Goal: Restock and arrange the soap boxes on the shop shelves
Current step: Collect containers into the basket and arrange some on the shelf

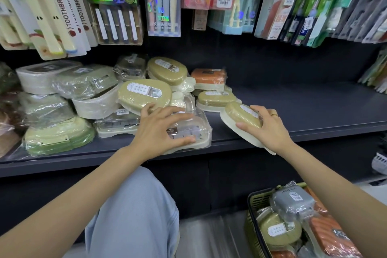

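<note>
Roughly midway, I'd say — the olive soap box (243, 118) sits tilted at the shelf (303, 109) edge, right hand (266, 130) curled round it, left hand (161, 130) spread flat on a clear box (188, 132), the pile (88, 98) beside still jumbled, shelf bare rightward — and the basket (254, 216) still holds more.

basket (254, 211) cut off at bottom edge, box labels unreadable

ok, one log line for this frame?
left hand: rests on clear-lid soap box | right hand: holds olive oval soap box at shelf edge
</note>
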